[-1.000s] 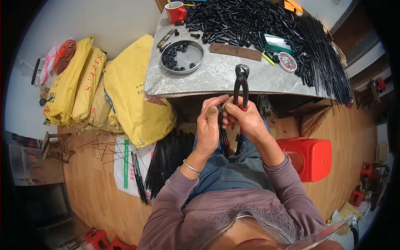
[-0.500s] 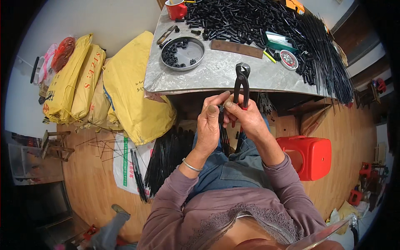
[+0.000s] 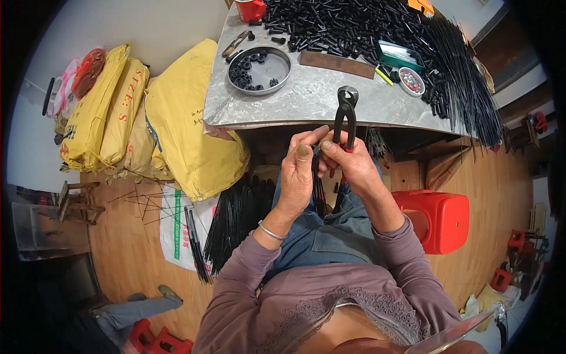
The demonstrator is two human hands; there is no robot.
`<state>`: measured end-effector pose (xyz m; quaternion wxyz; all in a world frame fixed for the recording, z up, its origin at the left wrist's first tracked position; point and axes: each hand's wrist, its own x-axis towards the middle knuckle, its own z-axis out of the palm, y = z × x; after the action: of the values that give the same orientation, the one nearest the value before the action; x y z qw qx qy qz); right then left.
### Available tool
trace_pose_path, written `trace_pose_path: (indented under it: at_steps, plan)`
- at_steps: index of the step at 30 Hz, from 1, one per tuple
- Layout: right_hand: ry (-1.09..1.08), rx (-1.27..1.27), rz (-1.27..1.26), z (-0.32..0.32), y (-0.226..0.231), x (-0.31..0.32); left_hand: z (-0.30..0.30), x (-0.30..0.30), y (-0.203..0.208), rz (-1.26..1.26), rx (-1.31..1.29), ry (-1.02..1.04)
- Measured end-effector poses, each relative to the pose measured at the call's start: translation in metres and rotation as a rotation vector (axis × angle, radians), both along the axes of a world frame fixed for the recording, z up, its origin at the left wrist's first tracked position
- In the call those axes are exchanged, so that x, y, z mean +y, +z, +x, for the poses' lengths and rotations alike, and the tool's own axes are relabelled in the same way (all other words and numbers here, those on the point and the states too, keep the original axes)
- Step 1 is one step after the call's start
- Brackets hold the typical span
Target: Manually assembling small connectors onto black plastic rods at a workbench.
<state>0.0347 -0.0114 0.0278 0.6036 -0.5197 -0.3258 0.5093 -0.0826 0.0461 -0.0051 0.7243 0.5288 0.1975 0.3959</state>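
Observation:
My left hand (image 3: 298,174) is closed, thumb against fingers, around a small black part (image 3: 315,158) whose shape is mostly hidden by the fingers. Thin black rods hang below it, over my lap. Close beside it, my right hand (image 3: 356,168) grips end-cutting pincers (image 3: 346,112) with red handles, jaws pointing up and away from me. The right thumb and fingertips also meet the black part. Both hands are just in front of the table edge. On the table (image 3: 318,106), a round metal tray (image 3: 286,81) contains several black nuts.
Black bolts (image 3: 330,23) heap across the table's back, beside a long bundle of black rods (image 3: 466,88). A rusty flat bar (image 3: 336,64), green box (image 3: 401,58) and red mug (image 3: 250,10) lie around. Yellow sacks (image 3: 188,124) stand left, a red stool (image 3: 442,221) right.
My hands stay together with the same grip, the pincers shifting slightly. The view has moved a little. At the lower left, another person's leg has moved and red stools show more.

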Motion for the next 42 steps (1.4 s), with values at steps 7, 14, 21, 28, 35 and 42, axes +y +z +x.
trace_pose_path:
  at_steps: [7, 14, 21, 28, 35, 42]
  plan:
    - [-0.007, -0.046, -0.032, 0.001, 0.000, -0.002, 0.000, -0.002, 0.004, 0.002, 0.005, 0.000]
    - [-0.056, -0.071, 0.028, -0.004, -0.001, -0.004, 0.001, -0.003, 0.007, 0.022, -0.005, 0.013]
    - [-0.255, -0.830, 0.234, -0.030, -0.005, -0.014, 0.005, 0.002, -0.007, 0.023, 0.017, 0.172]
    - [0.188, -0.550, -0.067, -0.019, 0.036, -0.030, -0.001, 0.003, 0.012, -0.257, 0.004, 0.105]
    - [0.483, 0.009, -0.369, 0.023, 0.067, -0.060, -0.001, 0.013, 0.012, -0.353, -0.011, -0.031]
    - [0.616, 0.043, -0.518, 0.040, 0.071, -0.064, 0.004, 0.010, 0.022, -0.303, 0.100, -0.107]
